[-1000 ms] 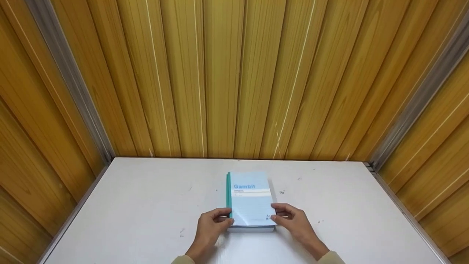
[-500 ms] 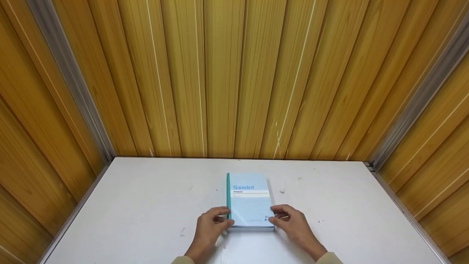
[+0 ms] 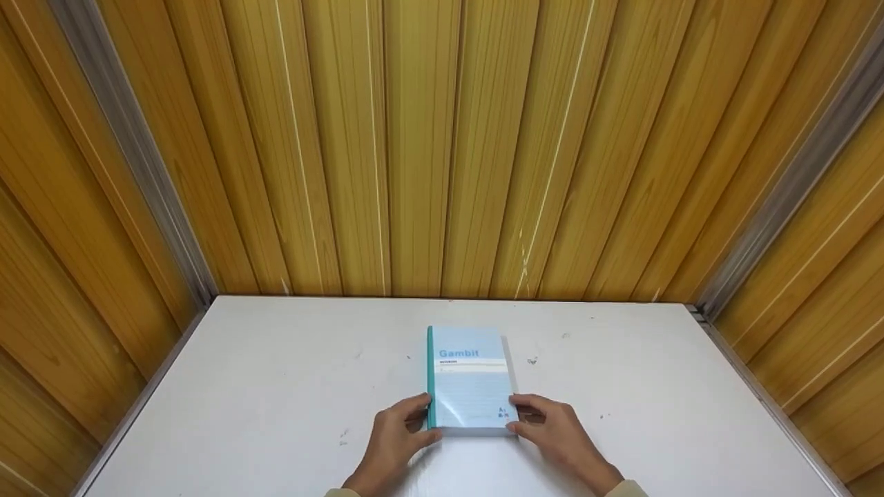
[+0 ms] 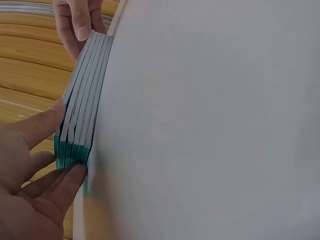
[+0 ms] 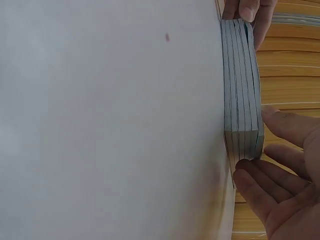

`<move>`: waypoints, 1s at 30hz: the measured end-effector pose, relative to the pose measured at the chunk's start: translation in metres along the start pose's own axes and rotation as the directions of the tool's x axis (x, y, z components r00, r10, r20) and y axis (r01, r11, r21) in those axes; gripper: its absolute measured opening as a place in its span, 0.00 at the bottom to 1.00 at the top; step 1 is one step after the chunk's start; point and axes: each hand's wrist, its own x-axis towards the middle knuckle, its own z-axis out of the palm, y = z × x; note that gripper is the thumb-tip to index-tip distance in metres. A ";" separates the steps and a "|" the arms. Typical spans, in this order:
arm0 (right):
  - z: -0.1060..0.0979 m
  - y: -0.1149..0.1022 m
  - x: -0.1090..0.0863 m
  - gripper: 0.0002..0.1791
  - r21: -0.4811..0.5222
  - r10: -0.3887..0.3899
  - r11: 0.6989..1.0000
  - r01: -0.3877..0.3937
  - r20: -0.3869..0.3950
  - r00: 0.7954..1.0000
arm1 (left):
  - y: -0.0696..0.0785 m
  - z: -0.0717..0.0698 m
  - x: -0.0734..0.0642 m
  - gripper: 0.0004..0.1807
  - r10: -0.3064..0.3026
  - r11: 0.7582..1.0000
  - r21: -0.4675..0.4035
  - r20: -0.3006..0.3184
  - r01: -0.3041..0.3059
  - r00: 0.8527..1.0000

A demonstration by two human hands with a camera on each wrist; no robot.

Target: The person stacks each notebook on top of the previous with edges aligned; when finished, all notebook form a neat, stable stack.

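A neat stack of several thin notebooks [image 3: 472, 386] lies flat on the white table [image 3: 276, 386]. The top one has a light blue "Gambit" cover and a green spine on the left. My left hand [image 3: 395, 436] holds the near left corner, fingers along the spine and thumb at the front edge. Opposite it, my right hand [image 3: 561, 428] holds the near right corner, thumb at the front and fingers along the side. Page edges of the stack [image 4: 87, 90] show in the left wrist view, slightly fanned at the green spines. In the right wrist view the stack [image 5: 242, 80] looks fairly even.
Yellow wood-patterned panels [image 3: 421, 152] rise behind the table and on both sides. Grey metal posts [image 3: 138, 152] stand at the back corners. Small dark marks [image 3: 532, 361] dot the tabletop.
The top notebook has come down and sits squarely over the others. Both hands have shifted slightly nearer and lower, their thumbs moving from the cover to the front edge.
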 end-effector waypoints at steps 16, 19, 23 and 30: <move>-0.001 0.002 -0.003 0.29 -0.038 0.014 0.999 -0.013 0.026 1.000 | -0.002 0.000 0.001 0.30 0.011 0.999 0.044 0.000 -0.011 1.000; -0.001 0.003 -0.002 0.29 -0.022 0.016 1.000 -0.016 0.031 0.999 | -0.003 0.000 0.001 0.30 -0.007 0.999 0.047 -0.016 0.008 1.000; -0.001 0.005 -0.001 0.29 0.004 0.019 1.000 -0.019 0.022 1.000 | -0.004 0.000 0.001 0.31 -0.033 0.999 0.039 -0.025 0.034 0.999; -0.001 0.008 -0.001 0.30 0.063 0.042 0.997 -0.044 0.037 0.998 | -0.003 0.001 0.001 0.30 -0.036 0.999 0.033 -0.019 0.037 0.999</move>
